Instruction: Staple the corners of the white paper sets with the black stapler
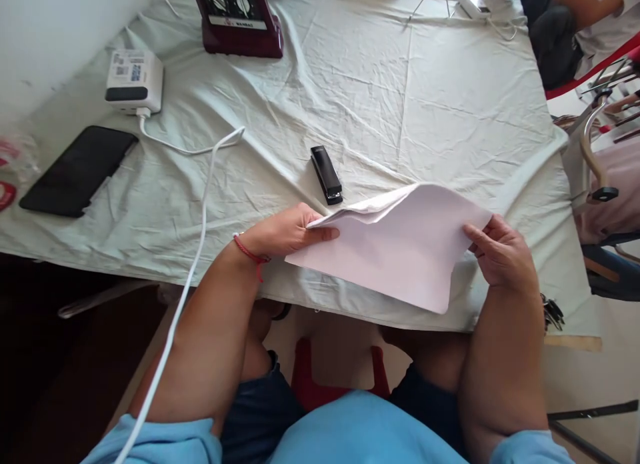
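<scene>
The sheets of paper [395, 251] are held at the near edge of the table, lifted a little above the cloth and partly hanging over that edge toward the person's lap. The left hand [285, 232] pinches the left corner of the sheets, thumb on top and the other fingers underneath, so the layers stay together there. The right hand [500, 254] closes on the right side of the paper, its fingers curled around the edge, and this grip seems to keep the sheets stretched between both hands; the far side of the paper bends upward and the layers open slightly. Just behind the left corner lies a black stapler [327, 175], apart from the paper but near, with bare cloth around it. The middle of the tablecloth [425, 97] is free and wrinkled, so there is room beyond the paper. A white cable [200, 204] runs from a small white device [134, 81] at the far left over the near edge, left of the left arm. A black phone [77, 171] rests close to the left edge.
</scene>
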Action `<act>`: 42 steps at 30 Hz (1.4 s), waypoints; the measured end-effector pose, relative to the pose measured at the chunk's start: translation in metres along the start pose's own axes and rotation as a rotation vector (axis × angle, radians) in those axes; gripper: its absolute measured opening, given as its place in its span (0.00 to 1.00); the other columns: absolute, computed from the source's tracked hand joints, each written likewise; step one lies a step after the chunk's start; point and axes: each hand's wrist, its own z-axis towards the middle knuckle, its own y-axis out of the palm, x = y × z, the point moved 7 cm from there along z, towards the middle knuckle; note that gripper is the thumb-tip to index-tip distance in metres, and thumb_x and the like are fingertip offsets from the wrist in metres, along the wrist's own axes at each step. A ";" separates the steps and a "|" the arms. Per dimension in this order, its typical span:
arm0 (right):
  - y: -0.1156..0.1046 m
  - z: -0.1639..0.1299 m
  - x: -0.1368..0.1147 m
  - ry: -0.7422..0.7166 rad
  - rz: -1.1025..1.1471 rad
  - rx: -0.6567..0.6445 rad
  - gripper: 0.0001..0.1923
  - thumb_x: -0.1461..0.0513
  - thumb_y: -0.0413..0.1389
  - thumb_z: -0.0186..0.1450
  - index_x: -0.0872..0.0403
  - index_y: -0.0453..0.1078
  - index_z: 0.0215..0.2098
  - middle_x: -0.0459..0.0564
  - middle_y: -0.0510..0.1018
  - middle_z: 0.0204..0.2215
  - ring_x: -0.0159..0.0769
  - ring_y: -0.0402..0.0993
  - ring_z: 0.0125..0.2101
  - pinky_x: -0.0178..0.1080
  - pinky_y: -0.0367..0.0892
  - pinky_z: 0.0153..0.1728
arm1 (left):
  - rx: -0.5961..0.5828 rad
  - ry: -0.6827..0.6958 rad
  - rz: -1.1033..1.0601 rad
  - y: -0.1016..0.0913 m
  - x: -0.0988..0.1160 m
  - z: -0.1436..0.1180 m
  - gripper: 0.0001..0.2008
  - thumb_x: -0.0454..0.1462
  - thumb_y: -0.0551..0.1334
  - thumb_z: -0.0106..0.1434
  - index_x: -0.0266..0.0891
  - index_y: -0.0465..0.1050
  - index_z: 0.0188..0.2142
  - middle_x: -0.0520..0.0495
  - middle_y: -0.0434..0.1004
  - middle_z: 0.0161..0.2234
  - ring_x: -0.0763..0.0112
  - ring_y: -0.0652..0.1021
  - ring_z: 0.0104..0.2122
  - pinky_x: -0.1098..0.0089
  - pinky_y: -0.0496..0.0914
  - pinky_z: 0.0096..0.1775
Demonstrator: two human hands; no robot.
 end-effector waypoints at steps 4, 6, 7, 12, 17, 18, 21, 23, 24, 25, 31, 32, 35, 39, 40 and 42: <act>-0.006 -0.006 -0.013 -0.084 -0.056 0.019 0.31 0.51 0.75 0.58 0.46 0.78 0.57 0.50 0.85 0.46 0.38 0.82 0.43 0.40 0.78 0.43 | -0.274 -0.070 0.082 0.018 -0.007 0.001 0.23 0.55 0.67 0.61 0.38 0.78 0.24 0.46 0.74 0.23 0.71 0.69 0.22 0.72 0.60 0.23; -0.003 -0.012 -0.023 -0.171 -0.196 -0.021 0.30 0.50 0.74 0.60 0.46 0.78 0.58 0.51 0.84 0.53 0.43 0.82 0.52 0.45 0.78 0.52 | -0.281 -0.054 0.104 0.019 -0.008 0.003 0.23 0.55 0.66 0.61 0.39 0.76 0.23 0.47 0.72 0.22 0.72 0.68 0.22 0.72 0.59 0.24; -0.001 -0.016 -0.028 -0.225 -0.312 -0.019 0.29 0.50 0.73 0.61 0.46 0.79 0.58 0.52 0.84 0.54 0.45 0.81 0.55 0.47 0.77 0.56 | -0.290 -0.039 0.117 0.020 -0.008 0.004 0.23 0.54 0.66 0.62 0.39 0.74 0.23 0.48 0.71 0.22 0.72 0.67 0.22 0.72 0.59 0.24; 0.019 -0.036 -0.056 -0.538 -0.785 -0.015 0.23 0.52 0.66 0.69 0.47 0.78 0.61 0.53 0.84 0.55 0.47 0.83 0.54 0.50 0.78 0.58 | -0.352 0.044 0.236 0.028 -0.005 0.009 0.20 0.50 0.64 0.64 0.38 0.75 0.24 0.49 0.69 0.23 0.72 0.65 0.23 0.71 0.57 0.25; 0.046 -0.053 -0.074 -0.668 -0.772 -0.119 0.20 0.58 0.63 0.72 0.46 0.77 0.62 0.50 0.85 0.54 0.44 0.83 0.55 0.43 0.78 0.55 | -0.464 0.157 0.306 0.041 0.003 0.008 0.14 0.44 0.61 0.65 0.38 0.82 0.31 0.49 0.79 0.30 0.70 0.74 0.30 0.72 0.63 0.31; 0.050 -0.054 -0.075 -0.651 -0.739 -0.155 0.19 0.59 0.63 0.72 0.46 0.78 0.60 0.49 0.86 0.52 0.42 0.84 0.53 0.41 0.79 0.51 | -0.478 0.169 0.312 0.043 0.004 0.007 0.15 0.44 0.61 0.65 0.38 0.83 0.32 0.49 0.80 0.31 0.70 0.74 0.30 0.72 0.63 0.32; 0.051 -0.051 -0.066 -0.487 -0.602 -0.211 0.10 0.58 0.62 0.72 0.46 0.83 0.50 0.45 0.87 0.40 0.36 0.84 0.38 0.35 0.76 0.35 | -0.453 0.100 0.239 0.042 0.003 0.006 0.16 0.46 0.63 0.65 0.37 0.82 0.32 0.48 0.81 0.30 0.70 0.76 0.30 0.73 0.65 0.32; 0.042 -0.043 -0.051 -0.298 -0.469 -0.171 0.08 0.55 0.64 0.71 0.47 0.84 0.41 0.43 0.84 0.32 0.33 0.79 0.30 0.34 0.71 0.29 | -0.394 0.018 0.101 0.038 0.002 0.006 0.16 0.48 0.66 0.65 0.37 0.82 0.35 0.47 0.83 0.34 0.68 0.78 0.32 0.72 0.69 0.34; 0.036 -0.040 -0.042 -0.202 -0.390 -0.136 0.09 0.53 0.65 0.70 0.47 0.84 0.39 0.43 0.82 0.30 0.32 0.76 0.27 0.35 0.69 0.27 | -0.346 -0.005 0.031 0.035 0.002 0.007 0.15 0.48 0.67 0.64 0.37 0.82 0.36 0.47 0.84 0.35 0.68 0.78 0.33 0.72 0.71 0.35; 0.031 -0.036 -0.034 -0.116 -0.309 -0.096 0.10 0.51 0.67 0.68 0.47 0.83 0.37 0.44 0.82 0.29 0.32 0.74 0.27 0.35 0.69 0.27 | -0.288 -0.013 -0.022 0.031 0.002 0.008 0.15 0.48 0.69 0.63 0.38 0.81 0.36 0.48 0.84 0.35 0.69 0.78 0.33 0.72 0.71 0.35; 0.022 -0.026 -0.006 0.038 -0.068 0.035 0.15 0.48 0.72 0.61 0.48 0.82 0.35 0.48 0.84 0.36 0.36 0.76 0.33 0.38 0.75 0.35 | 0.087 -0.022 -0.270 0.011 0.001 0.016 0.22 0.49 0.79 0.50 0.38 0.78 0.35 0.52 0.76 0.28 0.78 0.66 0.22 0.73 0.61 0.26; 0.024 -0.025 -0.004 0.047 -0.060 0.029 0.15 0.48 0.72 0.61 0.48 0.82 0.36 0.49 0.84 0.37 0.37 0.77 0.34 0.39 0.75 0.36 | 0.120 -0.024 -0.305 0.010 -0.001 0.017 0.22 0.48 0.79 0.49 0.38 0.78 0.35 0.52 0.76 0.29 0.79 0.66 0.22 0.73 0.61 0.26; 0.029 -0.024 -0.001 0.094 -0.041 -0.024 0.16 0.47 0.71 0.62 0.49 0.82 0.40 0.50 0.85 0.39 0.38 0.78 0.35 0.39 0.76 0.37 | 0.194 -0.021 -0.336 0.009 -0.006 0.020 0.19 0.48 0.78 0.51 0.37 0.77 0.31 0.53 0.71 0.26 0.80 0.66 0.21 0.72 0.59 0.26; 0.028 -0.026 0.007 0.220 -0.059 -0.118 0.18 0.45 0.71 0.62 0.49 0.82 0.38 0.48 0.84 0.34 0.36 0.76 0.31 0.37 0.74 0.32 | 0.213 -0.022 -0.280 0.008 -0.007 0.020 0.14 0.44 0.73 0.55 0.37 0.75 0.27 0.55 0.68 0.23 0.80 0.64 0.21 0.72 0.57 0.27; 0.026 -0.027 0.009 0.245 -0.059 -0.131 0.19 0.44 0.71 0.62 0.49 0.82 0.39 0.48 0.84 0.34 0.35 0.76 0.31 0.36 0.73 0.31 | 0.191 -0.034 -0.257 0.009 -0.007 0.020 0.12 0.42 0.72 0.57 0.37 0.75 0.26 0.55 0.68 0.22 0.80 0.64 0.20 0.72 0.56 0.27; 0.022 -0.027 0.011 0.270 -0.045 -0.145 0.19 0.44 0.70 0.63 0.48 0.83 0.41 0.47 0.84 0.35 0.34 0.76 0.32 0.34 0.73 0.32 | 0.126 -0.066 -0.213 0.012 -0.004 0.018 0.11 0.40 0.69 0.59 0.37 0.74 0.25 0.55 0.67 0.21 0.79 0.64 0.20 0.72 0.55 0.26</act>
